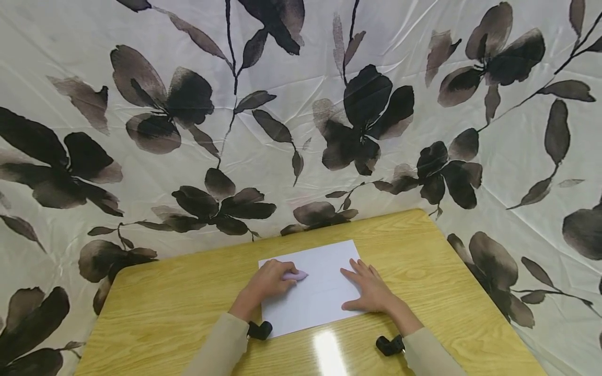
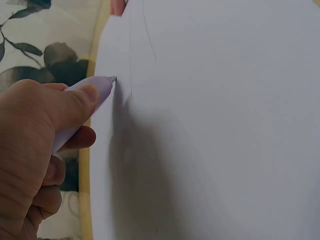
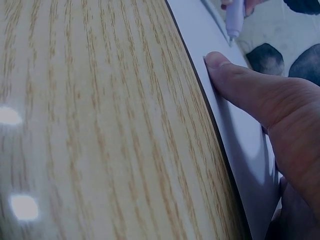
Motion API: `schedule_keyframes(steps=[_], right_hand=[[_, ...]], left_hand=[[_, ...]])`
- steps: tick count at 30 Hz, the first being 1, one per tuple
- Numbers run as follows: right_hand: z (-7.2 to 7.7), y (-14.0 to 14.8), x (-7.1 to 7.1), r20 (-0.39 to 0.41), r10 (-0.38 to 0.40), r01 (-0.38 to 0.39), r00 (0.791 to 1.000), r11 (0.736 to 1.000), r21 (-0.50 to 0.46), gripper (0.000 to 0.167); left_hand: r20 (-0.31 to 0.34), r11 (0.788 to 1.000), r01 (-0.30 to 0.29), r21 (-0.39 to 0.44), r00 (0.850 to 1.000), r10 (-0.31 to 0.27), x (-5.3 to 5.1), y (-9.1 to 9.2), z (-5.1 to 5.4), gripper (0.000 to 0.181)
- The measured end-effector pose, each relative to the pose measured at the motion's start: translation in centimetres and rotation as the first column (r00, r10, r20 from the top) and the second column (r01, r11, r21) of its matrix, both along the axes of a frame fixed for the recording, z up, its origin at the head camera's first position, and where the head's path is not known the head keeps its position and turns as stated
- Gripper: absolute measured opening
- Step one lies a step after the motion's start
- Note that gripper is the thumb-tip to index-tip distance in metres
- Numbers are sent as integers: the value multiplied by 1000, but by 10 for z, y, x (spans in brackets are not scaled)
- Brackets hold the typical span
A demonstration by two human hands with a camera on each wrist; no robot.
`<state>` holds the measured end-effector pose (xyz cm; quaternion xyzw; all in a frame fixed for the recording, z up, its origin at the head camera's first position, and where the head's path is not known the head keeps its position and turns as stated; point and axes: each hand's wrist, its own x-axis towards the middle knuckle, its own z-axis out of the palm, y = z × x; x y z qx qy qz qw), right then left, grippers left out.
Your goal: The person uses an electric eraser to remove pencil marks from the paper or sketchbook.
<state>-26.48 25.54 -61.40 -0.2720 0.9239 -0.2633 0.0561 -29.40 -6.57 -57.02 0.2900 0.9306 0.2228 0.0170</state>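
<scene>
Clamped in the curled fingers and thumb of the left hand (image 1: 271, 280) is a slim lilac pen-like tool (image 2: 102, 91), its small metallic tip pointing at the sheet of paper (image 1: 329, 257); whether the tip touches the surface or hangs just over it, I cannot tell. The right hand (image 1: 374, 293) has its fingers spread apart, resting at the sheet's right side and gripping nothing, with the thumb by the near edge. Around the tip, the left wrist view shows what is done so far: two thin lines (image 2: 131, 60), one nearly straight, one slightly bent, plus a tiny tick (image 2: 156, 230) farther off. Whether they are drawn or cut is too fine to tell. Most of the paper is otherwise plain and the sheet looks whole, so the work seems to be at an early stage, with further marking probably left. The sheet lies flat on the wood-grain table (image 1: 178, 300), beyond which hangs a flowered cloth (image 1: 291, 78).
</scene>
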Motion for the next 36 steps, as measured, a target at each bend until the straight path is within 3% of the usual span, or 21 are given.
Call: schedule_keyframes(steps=[3,9,16,22,28,36], right_hand=[[0,0,0,4,7,-7,1000,1000,6,91],[2,2,1,-4,9,-9,1000,1000,-23,90],[1,4,1,3,3,-3,1000,1000,-4,90],[1,4,0,-6,9,-9,1000,1000,-19,90],[0,3,1,-20,-1,1,1000,1000,-18,90],[0,0,0,-17,16,-16,1000,999,-33,90]], left_hand=[[-6,1000,24,3,1000,-24,-1,4,-2,12],[-30,999,-40,-11,999,40,0,1,-3,13],[-36,999,19,29,999,-18,0,9,-5,10],[-25,1000,-18,25,1000,19,2,11,-3,12],[-29,999,12,36,1000,-11,3,12,-4,11],[-43,999,-17,30,999,18,2,10,-7,12]])
